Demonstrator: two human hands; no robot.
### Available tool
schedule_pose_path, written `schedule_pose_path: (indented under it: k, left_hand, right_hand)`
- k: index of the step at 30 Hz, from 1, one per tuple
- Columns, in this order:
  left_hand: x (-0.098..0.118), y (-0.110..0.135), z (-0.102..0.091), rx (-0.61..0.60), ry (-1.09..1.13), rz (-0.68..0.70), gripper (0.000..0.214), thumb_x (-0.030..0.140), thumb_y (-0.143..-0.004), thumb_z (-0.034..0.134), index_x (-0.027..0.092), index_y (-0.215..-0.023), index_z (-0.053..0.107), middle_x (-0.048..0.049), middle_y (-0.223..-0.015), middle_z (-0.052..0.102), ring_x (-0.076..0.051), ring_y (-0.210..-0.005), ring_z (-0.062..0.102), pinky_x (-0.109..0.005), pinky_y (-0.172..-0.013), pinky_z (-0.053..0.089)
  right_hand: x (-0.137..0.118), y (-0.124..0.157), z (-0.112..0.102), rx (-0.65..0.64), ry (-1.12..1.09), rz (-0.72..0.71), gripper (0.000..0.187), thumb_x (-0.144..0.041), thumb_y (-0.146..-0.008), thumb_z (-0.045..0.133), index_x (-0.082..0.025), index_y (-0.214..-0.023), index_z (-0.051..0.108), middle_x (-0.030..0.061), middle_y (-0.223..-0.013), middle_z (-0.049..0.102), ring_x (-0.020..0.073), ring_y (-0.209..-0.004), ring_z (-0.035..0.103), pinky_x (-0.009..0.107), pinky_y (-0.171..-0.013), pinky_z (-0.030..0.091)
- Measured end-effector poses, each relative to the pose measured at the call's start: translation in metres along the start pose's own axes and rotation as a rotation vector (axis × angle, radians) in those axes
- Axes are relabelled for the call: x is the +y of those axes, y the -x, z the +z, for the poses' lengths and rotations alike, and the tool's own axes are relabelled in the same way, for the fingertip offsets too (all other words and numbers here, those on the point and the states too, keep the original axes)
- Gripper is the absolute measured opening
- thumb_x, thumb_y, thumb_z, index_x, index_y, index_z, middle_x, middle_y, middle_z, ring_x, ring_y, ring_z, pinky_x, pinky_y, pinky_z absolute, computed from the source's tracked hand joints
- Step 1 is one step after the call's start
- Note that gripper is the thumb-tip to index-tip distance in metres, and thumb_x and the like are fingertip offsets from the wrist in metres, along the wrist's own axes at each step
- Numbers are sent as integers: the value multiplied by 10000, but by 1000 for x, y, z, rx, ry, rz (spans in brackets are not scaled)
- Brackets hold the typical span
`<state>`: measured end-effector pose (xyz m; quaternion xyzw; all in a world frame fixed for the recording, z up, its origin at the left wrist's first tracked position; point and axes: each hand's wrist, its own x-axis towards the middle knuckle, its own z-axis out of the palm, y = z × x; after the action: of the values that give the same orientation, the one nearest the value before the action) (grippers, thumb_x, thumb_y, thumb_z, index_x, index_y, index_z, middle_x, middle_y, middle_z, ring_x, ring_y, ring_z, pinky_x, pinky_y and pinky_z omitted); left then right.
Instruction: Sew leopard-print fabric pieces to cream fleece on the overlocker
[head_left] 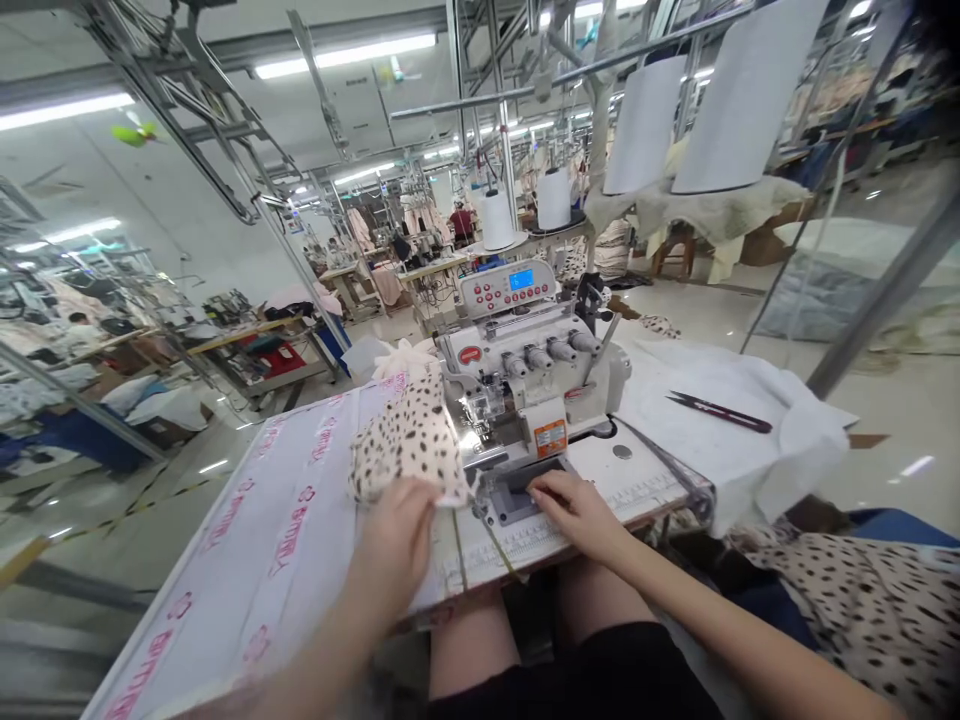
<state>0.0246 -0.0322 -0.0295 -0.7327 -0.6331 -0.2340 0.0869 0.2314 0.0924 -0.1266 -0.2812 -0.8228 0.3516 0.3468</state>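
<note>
Gripping a bunch of spotted cloth (409, 445), the left hand (394, 540) has it up against the front of the sewing machine (525, 370), while the right hand (574, 510) lies open on a dark plate (521, 490). That cloth looks soft, light and apt to slip, so its gathered edge seems the place to hold. Beyond, snips (720, 411) lie on a white cloth (720, 450), with spotted fabric (847, 590) heaped off right.

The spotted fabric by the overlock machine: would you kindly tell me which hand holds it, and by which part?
The left hand grips the spotted fabric by its lower edge. The right hand holds nothing; it lies on the machine's dark plate.
</note>
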Motion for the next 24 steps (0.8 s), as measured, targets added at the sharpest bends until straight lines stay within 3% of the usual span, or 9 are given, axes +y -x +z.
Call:
schedule_pose_path:
  k: [4, 6, 9, 11, 14, 16, 19, 24]
  left_hand:
    - [41, 43, 10, -24, 158, 171, 231, 39, -810, 363, 147, -940, 520, -76, -892, 555, -153, -832, 494, -280, -719, 446]
    - [56, 51, 24, -69, 221, 226, 240, 28, -795, 359, 135, -934, 523, -84, -866, 558, -161, -802, 494, -293, -698, 458]
    - [67, 54, 38, -116, 285, 289, 208, 56, -797, 384, 138, -913, 535, -75, -831, 568, -163, -768, 493, -304, -680, 467]
    - [65, 51, 39, -136, 351, 318, 201, 91, -803, 435, 153, -968, 531, -66, -892, 577, -157, -825, 500, -307, -746, 465]
    - [49, 38, 32, -35, 380, 324, 304, 107, -802, 474, 176, -1098, 489, -71, -1048, 554, -161, -987, 477, -333, -885, 422]
    - [34, 25, 28, 62, 290, 277, 379, 101, -815, 450, 176, -1187, 438, -86, -1139, 519, -178, -1085, 432, -369, -946, 386]
    - [17, 6, 24, 70, 116, 240, 428, 114, -839, 412, 174, -1261, 384, -87, -1235, 472, -207, -1186, 345, -410, -995, 344]
    - [4, -10, 23, 80, -18, 299, 264, 135, -838, 436, 158, -1082, 535, -70, -1035, 576, -204, -1050, 438, -387, -904, 393]
  right_hand:
    - [-38, 3, 15, -197, -489, 196, 387, -475, -862, 382, -149, -806, 582, 28, -716, 578, 150, -655, 533, 265, -617, 430]
    - [-53, 6, 23, -230, -547, 196, 360, -488, -817, 462, -147, -780, 570, 6, -689, 547, 139, -650, 503, 242, -598, 407]
    - [-60, 15, 29, -203, -449, 182, 299, -440, -783, 522, -149, -718, 537, -16, -653, 488, 125, -642, 444, 225, -589, 373]
    - [-55, 23, 25, -209, -389, 188, 307, -430, -804, 484, -151, -677, 506, -18, -635, 459, 122, -633, 422, 226, -597, 366]
    - [-42, 35, 15, -254, -362, 202, 312, -431, -840, 425, -155, -715, 503, -12, -665, 470, 127, -659, 430, 229, -629, 368]
    - [-37, 42, 9, -268, -335, 225, 312, -431, -851, 410, -159, -717, 486, -13, -671, 463, 126, -661, 426, 224, -627, 360]
    - [-38, 49, 2, -268, -292, 235, 328, -435, -851, 407, -162, -671, 442, -15, -646, 432, 124, -646, 410, 217, -613, 347]
    - [-46, 53, -2, -286, -240, 199, 317, -416, -867, 386, -156, -729, 504, 3, -687, 495, 139, -687, 455, 215, -645, 369]
